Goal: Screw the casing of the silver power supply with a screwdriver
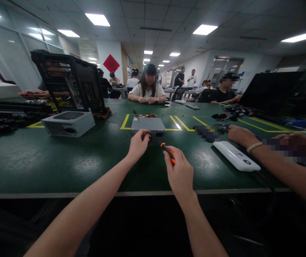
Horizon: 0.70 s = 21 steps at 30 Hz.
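Note:
A grey metal computer power supply (pixel 148 124) lies on the green table in front of me, its socket side facing me and its cables bunched behind it. At its near face, my left hand (pixel 140 142) has thumb and fingers pinched together; what they hold, if anything, is too small to make out. My right hand (pixel 180 169) is closed around the orange-and-black handle of a screwdriver (pixel 168 153). The shaft points forward and left toward the near face of the power supply, close to my left fingertips. I cannot tell whether its tip touches anything.
Left of me stand a second power supply (pixel 69 124) and an open black computer case (pixel 74 84). To the right lie a white power bank-like device (pixel 236 156) and a co-worker's arms (pixel 278 167). Another person (pixel 148 87) sits opposite. Yellow tape (pixel 125 122) marks the table.

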Each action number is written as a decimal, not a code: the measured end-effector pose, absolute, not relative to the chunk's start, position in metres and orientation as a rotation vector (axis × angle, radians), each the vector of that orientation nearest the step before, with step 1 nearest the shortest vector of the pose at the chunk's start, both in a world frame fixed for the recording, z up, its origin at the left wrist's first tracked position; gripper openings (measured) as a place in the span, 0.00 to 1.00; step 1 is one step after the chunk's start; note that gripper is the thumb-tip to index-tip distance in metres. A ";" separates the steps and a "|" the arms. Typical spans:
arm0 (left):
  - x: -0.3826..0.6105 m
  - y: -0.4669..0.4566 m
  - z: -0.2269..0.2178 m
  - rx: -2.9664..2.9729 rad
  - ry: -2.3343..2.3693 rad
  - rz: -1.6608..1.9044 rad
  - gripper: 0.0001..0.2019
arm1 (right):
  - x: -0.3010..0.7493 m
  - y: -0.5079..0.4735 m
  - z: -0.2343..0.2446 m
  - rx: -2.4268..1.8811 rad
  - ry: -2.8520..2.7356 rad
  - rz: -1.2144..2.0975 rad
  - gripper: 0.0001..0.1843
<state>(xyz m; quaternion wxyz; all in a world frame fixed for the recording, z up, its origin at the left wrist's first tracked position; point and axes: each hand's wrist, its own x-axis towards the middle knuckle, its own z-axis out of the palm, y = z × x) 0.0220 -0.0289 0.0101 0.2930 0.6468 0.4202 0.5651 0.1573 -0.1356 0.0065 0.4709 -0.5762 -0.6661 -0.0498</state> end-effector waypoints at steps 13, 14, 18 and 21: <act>0.009 -0.028 0.016 2.357 1.384 1.529 0.17 | 0.148 -0.132 0.013 -1.324 -1.652 -0.388 0.13; 0.009 -0.027 0.015 2.419 1.430 1.487 0.17 | 0.149 -0.131 0.013 -1.363 -1.632 -0.419 0.13; 0.009 -0.026 0.013 2.595 1.616 1.370 0.16 | 0.148 -0.127 0.014 -1.365 -1.651 -0.460 0.16; 0.009 -0.026 0.013 2.637 1.679 1.352 0.16 | 0.146 -0.126 0.014 -1.207 -1.754 -0.541 0.13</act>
